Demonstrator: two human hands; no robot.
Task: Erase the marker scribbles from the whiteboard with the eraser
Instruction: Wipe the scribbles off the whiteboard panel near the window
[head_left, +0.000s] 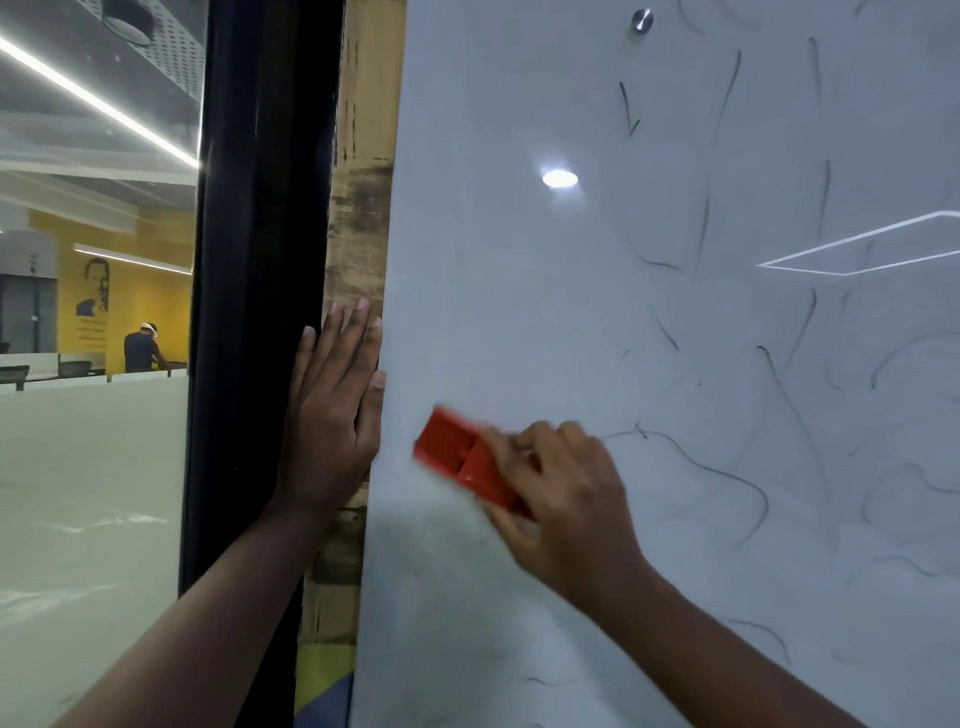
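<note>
no words, numbers or brand marks can be read anywhere. the whiteboard (519, 291) carries only thin black marker scribbles (727, 473), loose curved strokes that form no letters. the yellow wall (130, 306) in the far room has a few printed lines, too small and blurred to make out.

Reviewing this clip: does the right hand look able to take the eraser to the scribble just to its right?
Probably yes. The right hand grips the red eraser against the whiteboard, and the curved scribble lies just beside it with nothing between.
</note>
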